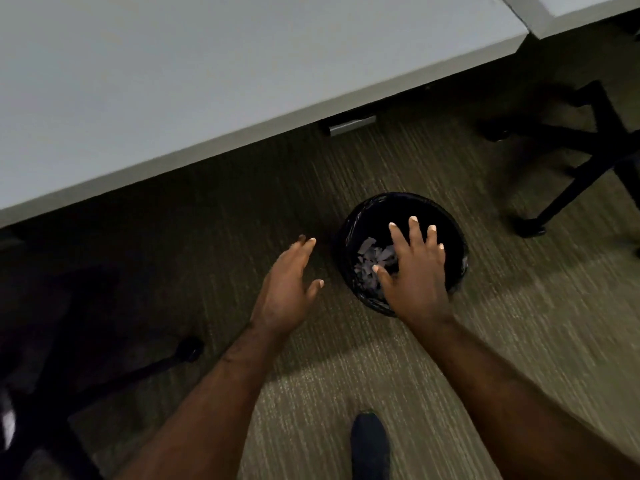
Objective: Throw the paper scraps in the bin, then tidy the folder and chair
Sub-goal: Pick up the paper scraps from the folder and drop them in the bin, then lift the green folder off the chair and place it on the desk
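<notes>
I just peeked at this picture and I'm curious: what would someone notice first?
Probably the two hands stretched out in the middle: the right hand, fingers spread, hangs over a round black bin on the carpet, and the left hand is open just beside it. Inside the bin lie pale paper scraps. A big grey desk fills the top of the picture.

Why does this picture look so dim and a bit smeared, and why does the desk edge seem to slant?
Head view: the light is dim, and the desk throws a dark shadow over the carpet. The carpet streaks at the right edge, which suggests the camera was moving. The wide lens tilts the desk edge. The bin is nearly black inside, with only the pale scraps showing. Both hands, left and right, look fairly sharp.
</notes>
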{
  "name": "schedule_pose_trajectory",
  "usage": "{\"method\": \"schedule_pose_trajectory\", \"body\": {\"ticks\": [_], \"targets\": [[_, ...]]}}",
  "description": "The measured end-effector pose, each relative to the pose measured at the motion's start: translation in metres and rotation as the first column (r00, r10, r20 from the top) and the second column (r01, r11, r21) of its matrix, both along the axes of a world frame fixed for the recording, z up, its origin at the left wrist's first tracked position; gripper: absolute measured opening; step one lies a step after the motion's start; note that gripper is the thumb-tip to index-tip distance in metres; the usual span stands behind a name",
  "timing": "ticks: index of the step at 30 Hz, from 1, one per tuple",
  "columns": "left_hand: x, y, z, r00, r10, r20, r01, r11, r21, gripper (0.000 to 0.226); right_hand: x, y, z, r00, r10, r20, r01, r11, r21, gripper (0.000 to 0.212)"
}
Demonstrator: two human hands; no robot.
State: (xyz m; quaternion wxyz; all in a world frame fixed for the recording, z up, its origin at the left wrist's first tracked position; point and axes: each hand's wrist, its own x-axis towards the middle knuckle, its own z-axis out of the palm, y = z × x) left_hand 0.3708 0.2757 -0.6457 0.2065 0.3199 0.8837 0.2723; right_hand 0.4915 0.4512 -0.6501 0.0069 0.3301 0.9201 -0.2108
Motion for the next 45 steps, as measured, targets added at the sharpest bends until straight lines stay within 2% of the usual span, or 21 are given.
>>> {"method": "schedule_pose_trajectory", "body": {"ticks": [3,6,10,15,21,24,28,31,34,37,41,43,45], "targets": [[-0.008,-0.032,0.004,0.994,0.04,-0.1,-0.048,0.996,-0.077,0.081,-0.011,-0.028,0.004,0.987,0.137,0.081,-0.15,0.973,0.178,0.084],[-0.013,-0.069,0.012,0.98,0.087,-0.178,-0.111,0.985,-0.13,0.088,-0.021,-0.057,0.011,0.964,0.232,0.127,-0.256,0.94,0.226,0.089],[-0.019,-0.124,0.026,0.971,0.163,-0.172,-0.193,0.967,-0.169,0.088,-0.038,-0.103,0.022,0.94,0.309,0.148,-0.333,0.924,0.19,0.09],[-0.028,-0.204,0.044,0.934,0.322,-0.152,-0.343,0.93,-0.134,0.087,-0.065,-0.174,0.034,0.906,0.406,0.121,-0.421,0.891,0.17,0.09],[-0.051,-0.309,0.065,0.85,0.488,-0.199,-0.514,0.851,-0.111,0.084,-0.105,-0.287,0.046,0.829,0.553,0.09,-0.56,0.82,0.121,0.091],[-0.066,-0.366,0.074,0.775,0.594,-0.218,-0.619,0.783,-0.068,0.083,-0.128,-0.349,0.053,0.783,0.62,0.055,-0.622,0.778,0.092,0.091],[-0.083,-0.445,0.082,0.612,0.745,-0.264,-0.775,0.631,-0.015,0.076,-0.162,-0.431,0.065,0.722,0.691,-0.033,-0.69,0.723,0.034,0.09],[-0.092,-0.502,0.085,0.431,0.853,-0.295,-0.887,0.46,0.033,0.074,-0.187,-0.49,0.075,0.687,0.718,-0.113,-0.724,0.689,-0.026,0.09],[-0.104,-0.565,0.083,0.149,0.959,-0.242,-0.984,0.168,0.062,0.076,-0.211,-0.545,0.08,0.685,0.699,-0.203,-0.727,0.673,-0.135,0.095],[-0.11,-0.623,0.076,-0.092,0.985,-0.149,-0.996,-0.089,0.033,0.08,-0.231,-0.591,0.078,0.702,0.666,-0.252,-0.712,0.663,-0.232,0.097],[-0.111,-0.685,0.066,-0.418,0.9,0.123,-0.908,-0.414,-0.058,0.087,-0.246,-0.636,0.065,0.777,0.576,-0.253,-0.628,0.687,-0.366,0.099],[-0.112,-0.707,0.06,-0.487,0.856,0.172,-0.873,-0.471,-0.124,0.088,-0.252,-0.654,0.056,0.814,0.536,-0.224,-0.576,0.696,-0.429,0.097],[-0.111,-0.72,0.052,-0.494,0.838,0.23,-0.869,-0.474,-0.141,0.088,-0.255,-0.669,0.047,0.822,0.544,-0.169,-0.553,0.69,-0.468,0.093]]}}
